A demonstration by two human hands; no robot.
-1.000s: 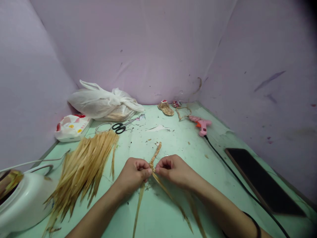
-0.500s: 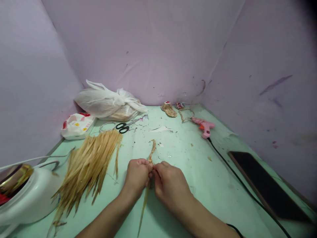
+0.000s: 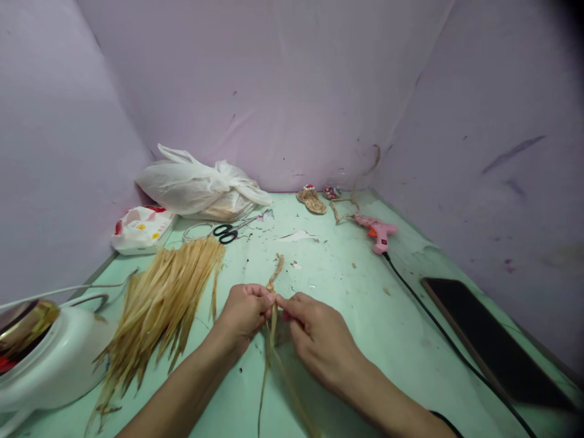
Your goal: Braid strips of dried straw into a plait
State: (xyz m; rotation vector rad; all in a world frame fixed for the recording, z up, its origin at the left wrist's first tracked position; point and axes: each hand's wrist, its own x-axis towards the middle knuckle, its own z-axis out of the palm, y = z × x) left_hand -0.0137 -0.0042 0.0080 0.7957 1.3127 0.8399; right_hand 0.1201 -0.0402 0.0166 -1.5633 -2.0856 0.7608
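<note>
A short braid of dried plant fibre (image 3: 277,269) points away from me over the green table, its loose strands (image 3: 269,371) trailing back toward the near edge. My left hand (image 3: 249,310) pinches the braid near its lower end between thumb and fingers. Close against it, my right hand (image 3: 314,328) has its thumb and forefinger pinched at the same spot, where the strands leave the braid. The fingertips hide the exact crossing of the strands. Left of my hands lies a spread bundle of flat, straw-coloured fibre strips (image 3: 168,304).
Black-handled scissors (image 3: 228,232), a white plastic bag (image 3: 201,188) and a tissue pack (image 3: 141,230) lie at the back left. A pink glue gun (image 3: 378,234) with a black cord, a phone (image 3: 488,340) and a small woven slipper (image 3: 312,201) are to the right. A white appliance (image 3: 68,359) stands at left.
Both hands have shifted slightly, the left a little to the left and up. The strands below the braid have spread apart, with one now slanting toward the lower right.
</note>
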